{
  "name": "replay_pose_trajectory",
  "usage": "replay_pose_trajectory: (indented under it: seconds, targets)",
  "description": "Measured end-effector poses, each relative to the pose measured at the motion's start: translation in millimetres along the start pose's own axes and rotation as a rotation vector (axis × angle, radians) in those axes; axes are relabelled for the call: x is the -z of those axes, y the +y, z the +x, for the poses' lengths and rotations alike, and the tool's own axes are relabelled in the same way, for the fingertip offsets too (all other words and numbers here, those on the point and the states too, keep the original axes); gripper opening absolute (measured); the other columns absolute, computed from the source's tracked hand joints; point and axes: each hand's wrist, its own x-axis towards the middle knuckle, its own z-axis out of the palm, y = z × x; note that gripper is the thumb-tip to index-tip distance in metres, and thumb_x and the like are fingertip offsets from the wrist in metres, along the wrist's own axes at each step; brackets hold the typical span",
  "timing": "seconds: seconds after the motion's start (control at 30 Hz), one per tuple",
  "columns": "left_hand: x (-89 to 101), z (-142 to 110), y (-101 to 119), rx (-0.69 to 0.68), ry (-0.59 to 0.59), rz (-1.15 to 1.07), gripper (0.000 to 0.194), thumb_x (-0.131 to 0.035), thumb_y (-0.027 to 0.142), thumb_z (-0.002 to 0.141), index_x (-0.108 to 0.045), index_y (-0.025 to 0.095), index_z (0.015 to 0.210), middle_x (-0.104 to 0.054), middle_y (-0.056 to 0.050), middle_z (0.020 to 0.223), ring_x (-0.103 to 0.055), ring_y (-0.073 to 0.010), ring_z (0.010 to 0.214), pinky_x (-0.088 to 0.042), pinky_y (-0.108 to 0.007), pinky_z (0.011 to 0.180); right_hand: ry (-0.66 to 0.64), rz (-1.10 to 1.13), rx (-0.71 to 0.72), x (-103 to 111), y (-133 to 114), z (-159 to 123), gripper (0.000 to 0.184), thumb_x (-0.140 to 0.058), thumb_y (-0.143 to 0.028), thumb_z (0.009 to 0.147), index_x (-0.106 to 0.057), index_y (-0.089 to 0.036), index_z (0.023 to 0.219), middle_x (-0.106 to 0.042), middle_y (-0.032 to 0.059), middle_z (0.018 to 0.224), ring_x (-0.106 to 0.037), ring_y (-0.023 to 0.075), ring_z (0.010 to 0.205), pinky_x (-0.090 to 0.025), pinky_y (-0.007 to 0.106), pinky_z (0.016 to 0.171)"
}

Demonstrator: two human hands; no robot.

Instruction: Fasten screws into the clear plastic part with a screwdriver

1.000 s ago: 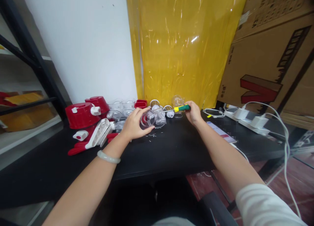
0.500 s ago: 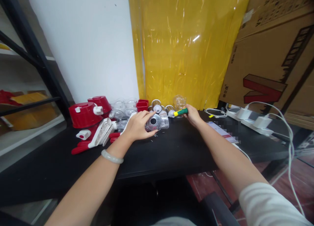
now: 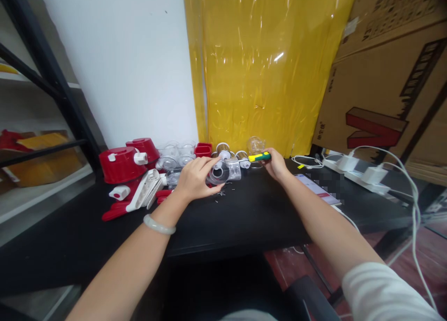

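Observation:
My left hand (image 3: 198, 179) is closed round a clear plastic housing (image 3: 234, 169) that has a round opening facing me. In my right hand (image 3: 276, 164) is a screwdriver (image 3: 259, 157) with a yellow and green handle, its shaft end towards the housing. I cannot tell whether the tip touches the plastic. Small screws (image 3: 220, 194) lie scattered on the black table below the housing. Behind it stand several clear-ended cylindrical parts (image 3: 223, 151) and a clear cup-like piece (image 3: 256, 145).
Red housings (image 3: 120, 165) and white levers with red ends (image 3: 143, 190) lie to the left, beside clear cups (image 3: 176, 154) and a red tray (image 3: 203, 149). On the right are a phone (image 3: 317, 189), a power strip with chargers (image 3: 359, 172) and white cables. A large carton (image 3: 380, 88) stands behind.
The housing has tilted slightly in my left hand, and the screwdriver has shifted a little to the right with my right hand. More of the screws on the table now show.

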Motion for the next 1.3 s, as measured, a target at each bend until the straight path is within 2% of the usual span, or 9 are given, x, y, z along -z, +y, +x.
replay_pose_trajectory:
  seconds: [0.17,0.4,0.5,0.63,0.8,0.93,1.07,1.2,1.3]
  targets:
    - [-2.5,-1.5,0.0,0.026,0.004,-0.01,0.073,-0.074,0.046,0.076,-0.053,0.016,0.139,-0.065,-0.013,0.114,-0.064,-0.0292,0.102,-0.052,-0.041,0.088,-0.024,-0.226,0.144,8.9,3.3,4.5,0.021,-0.056,-0.039,0.077,-0.056,-0.021,0.067,-0.052,-0.0024,0.058,-0.046,0.0116,0.048,-0.035,0.024,0.044]
    - [-5.9,-2.2,-1.4,0.032,0.071,0.004,0.074,-0.079,0.045,0.073,-0.055,0.015,0.136,-0.066,-0.014,0.112,-0.065,-0.0283,0.1,-0.053,-0.04,0.088,-0.019,-0.183,0.164,7.2,1.7,4.0,0.022,-0.057,-0.041,0.079,-0.056,-0.022,0.067,-0.051,-0.0029,0.057,-0.046,0.012,0.049,-0.035,0.024,0.044]
    - [-6.6,-2.0,-4.5,-0.045,0.142,0.069,0.072,-0.078,0.047,0.076,-0.055,0.016,0.136,-0.069,-0.013,0.112,-0.066,-0.0273,0.097,-0.052,-0.038,0.083,-0.001,-0.148,0.149,6.8,-2.7,3.1,0.029,-0.057,-0.049,0.081,-0.055,-0.023,0.069,-0.049,-0.0038,0.056,-0.045,0.0114,0.046,-0.034,0.023,0.042]
    - [-3.0,-0.6,-5.7,-0.24,0.28,0.229,0.065,-0.075,0.047,0.082,-0.054,0.02,0.138,-0.073,-0.01,0.109,-0.067,-0.0241,0.092,-0.05,-0.037,0.082,0.003,-0.061,0.086,1.0,-14.0,-1.6,0.039,-0.06,-0.06,0.081,-0.054,-0.023,0.071,-0.042,-0.0064,0.051,-0.037,0.0086,0.039,-0.035,0.023,0.041]
    - [4.2,2.7,0.5,-0.315,0.386,0.324,0.05,-0.073,0.032,0.087,-0.056,0.028,0.135,-0.074,-0.004,0.108,-0.068,-0.0196,0.098,-0.043,-0.038,0.099,-0.002,0.108,0.138,-10.6,-32.9,-10.3,0.032,-0.067,-0.051,0.077,-0.054,-0.022,0.072,-0.046,-0.0068,0.058,-0.034,0.0058,0.041,-0.046,0.023,0.048]
    - [4.9,3.0,3.2,-0.282,0.402,0.335,0.046,-0.072,0.027,0.088,-0.058,0.032,0.131,-0.074,-0.002,0.108,-0.068,-0.0184,0.098,-0.039,-0.038,0.102,0.012,0.175,0.245,-13.9,-42.5,-14.7,0.024,-0.069,-0.043,0.074,-0.057,-0.022,0.072,-0.053,-0.004,0.071,-0.046,0.008,0.054,-0.047,0.021,0.051]
    - [3.4,2.2,3.1,-0.277,0.391,0.324,0.044,-0.072,0.027,0.088,-0.059,0.031,0.13,-0.074,-0.002,0.109,-0.068,-0.0182,0.099,-0.038,-0.038,0.104,-0.01,0.234,0.234,-13.1,-42.7,-14.8,0.023,-0.07,-0.042,0.072,-0.059,-0.022,0.072,-0.056,-0.0025,0.079,-0.054,0.0103,0.066,-0.049,0.021,0.056]
    - [2.8,1.9,2.9,-0.282,0.388,0.316,0.045,-0.073,0.026,0.087,-0.059,0.03,0.13,-0.074,-0.002,0.109,-0.068,-0.0184,0.099,-0.038,-0.038,0.104,0.002,0.169,0.234,-11.7,-39.3,-12.9,0.037,-0.061,-0.058,0.08,-0.057,-0.022,0.071,-0.054,-0.0025,0.069,-0.051,0.0101,0.056,-0.048,0.022,0.051]
    - [2.3,0.7,1.6,-0.263,0.388,0.314,0.046,-0.074,0.028,0.086,-0.059,0.032,0.129,-0.074,-0.002,0.108,-0.068,-0.0187,0.097,-0.039,-0.038,0.102,0.007,0.026,0.23,-11.5,-37.8,-13.4,0.045,-0.06,-0.066,0.08,-0.055,-0.022,0.07,-0.044,-0.0051,0.057,-0.04,0.0076,0.043,-0.042,0.022,0.045]
